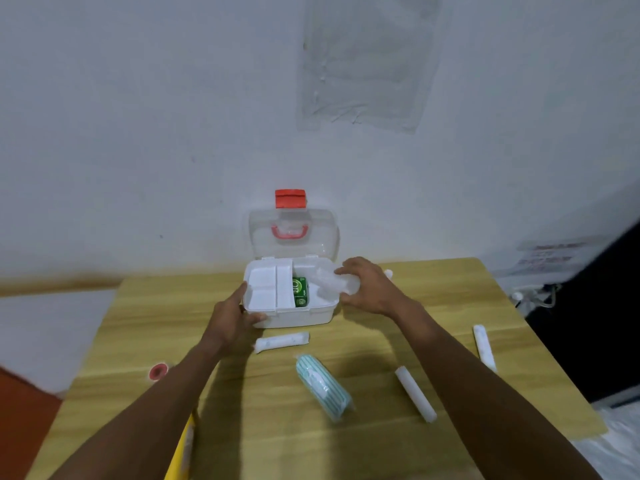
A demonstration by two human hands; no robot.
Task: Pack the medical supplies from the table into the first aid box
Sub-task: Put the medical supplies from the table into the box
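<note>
The white first aid box (294, 317) stands open at the table's far middle, its clear lid (293, 237) with a red latch upright against the wall. Inside are a white tray on the left and a green packet (300, 291). My left hand (239, 315) grips the box's front left corner. My right hand (367, 285) holds a clear plastic-wrapped pack (329, 282) over the box's right side. On the table lie three white rolls (282, 341) (415, 393) (484, 346) and a teal striped bandage pack (323, 386).
The wooden table (363, 445) reaches the wall. A small red round thing (158, 371) sits at its left edge and a yellow item (181, 448) at the near edge. A small white object (388, 273) lies behind my right hand. Dark furniture stands at the right.
</note>
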